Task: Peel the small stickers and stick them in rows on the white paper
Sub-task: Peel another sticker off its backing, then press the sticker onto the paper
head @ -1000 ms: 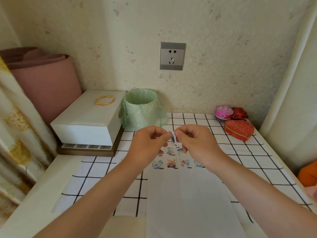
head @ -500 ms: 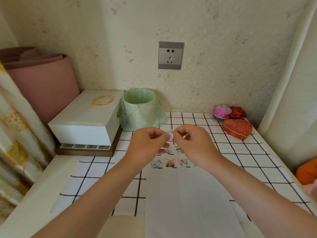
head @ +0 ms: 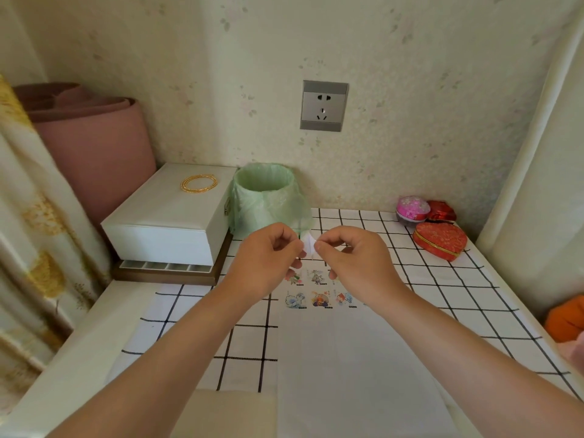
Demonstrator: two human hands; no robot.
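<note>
A white paper (head: 354,358) lies on the checked tablecloth in front of me. Two rows of small cartoon stickers (head: 319,298) sit at its far end, partly hidden behind my hands. Above them my left hand (head: 268,263) and my right hand (head: 354,263) are raised close together. Both pinch one small white sticker piece (head: 309,245) between thumb and fingertips. Its printed side is not visible.
A green-lined bin (head: 267,197) stands just behind my hands. A white box (head: 170,216) with a gold bangle is at the left. Red and pink heart boxes (head: 439,240) sit at the back right, and an orange object (head: 565,317) lies at the right edge.
Both hands stay together on the small piece and have risen slightly away from the paper. The stuck stickers have not moved.
</note>
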